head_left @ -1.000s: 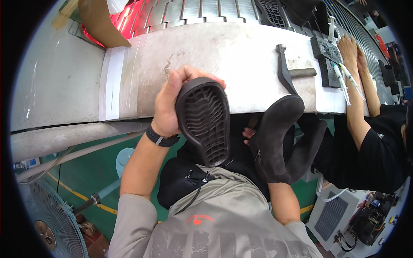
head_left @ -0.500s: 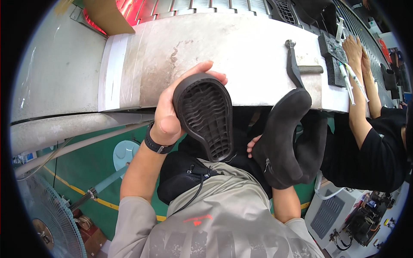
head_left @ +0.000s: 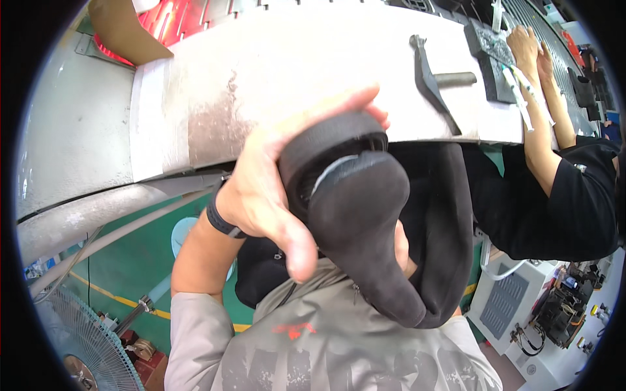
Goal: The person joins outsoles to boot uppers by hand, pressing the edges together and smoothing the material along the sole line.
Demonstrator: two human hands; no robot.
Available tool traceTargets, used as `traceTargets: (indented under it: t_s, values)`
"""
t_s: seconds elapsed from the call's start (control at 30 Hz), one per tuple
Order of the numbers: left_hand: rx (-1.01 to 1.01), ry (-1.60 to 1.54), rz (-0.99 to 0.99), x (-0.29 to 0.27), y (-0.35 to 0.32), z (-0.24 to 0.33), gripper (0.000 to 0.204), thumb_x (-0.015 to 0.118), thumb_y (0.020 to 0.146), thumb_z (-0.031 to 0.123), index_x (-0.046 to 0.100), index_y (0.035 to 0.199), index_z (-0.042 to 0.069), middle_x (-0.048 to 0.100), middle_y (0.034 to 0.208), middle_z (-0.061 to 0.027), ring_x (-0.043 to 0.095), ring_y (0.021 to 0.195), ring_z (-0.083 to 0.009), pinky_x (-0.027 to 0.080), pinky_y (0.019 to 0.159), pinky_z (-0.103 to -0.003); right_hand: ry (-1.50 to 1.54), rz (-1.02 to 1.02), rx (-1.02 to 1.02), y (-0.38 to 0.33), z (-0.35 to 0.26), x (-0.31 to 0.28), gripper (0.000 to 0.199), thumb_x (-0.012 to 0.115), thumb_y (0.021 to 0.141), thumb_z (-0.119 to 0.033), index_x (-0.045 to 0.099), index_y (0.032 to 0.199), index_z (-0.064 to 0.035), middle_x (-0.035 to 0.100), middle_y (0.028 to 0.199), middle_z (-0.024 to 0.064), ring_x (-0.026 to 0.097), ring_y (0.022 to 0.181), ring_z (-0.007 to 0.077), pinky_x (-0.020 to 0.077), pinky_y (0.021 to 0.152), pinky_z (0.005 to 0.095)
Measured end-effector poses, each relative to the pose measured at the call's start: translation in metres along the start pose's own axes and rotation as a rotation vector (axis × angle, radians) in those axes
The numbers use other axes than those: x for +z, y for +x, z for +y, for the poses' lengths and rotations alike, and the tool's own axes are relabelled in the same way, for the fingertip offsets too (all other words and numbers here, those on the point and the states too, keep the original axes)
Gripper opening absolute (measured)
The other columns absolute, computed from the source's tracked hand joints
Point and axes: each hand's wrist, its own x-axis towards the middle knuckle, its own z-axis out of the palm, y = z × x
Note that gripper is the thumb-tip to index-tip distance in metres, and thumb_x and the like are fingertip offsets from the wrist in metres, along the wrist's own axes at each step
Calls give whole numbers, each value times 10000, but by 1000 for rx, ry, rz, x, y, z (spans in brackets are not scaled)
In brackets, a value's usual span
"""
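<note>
Two hands meet on one black shoe [head_left: 365, 221], held in the air before your chest, just off the near edge of the grey conveyor [head_left: 274, 91]. Your left hand [head_left: 274, 189] wraps the heel from the left, fingers over the top, thumb pointing down. The shoe's long axis runs down and rightward. Your right hand [head_left: 401, 247] is mostly hidden behind it; its grip cannot be told.
</note>
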Motion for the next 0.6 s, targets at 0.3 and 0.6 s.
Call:
traceTargets:
  t_s: [0.3,0.6]
  values:
    - [-9,3,-64,5,-1,3,1476,1111,489,325,311,1631,-159,558,1505,-337,639,1334,-353,512,1133,-448,-72,-8,-36,0,8,-15,685,436,1137,-512,408,1625,-31,584,1528,198,611,1369,308,483,1185,461]
    - [21,43,-62,6,0,-3,1400,1088,539,351,352,1620,-148,576,1478,-344,640,1331,-379,525,1120,-472,-89,-14,-52,3,14,-22,685,436,1139,-508,401,1625,-26,587,1522,191,607,1374,303,479,1190,454]
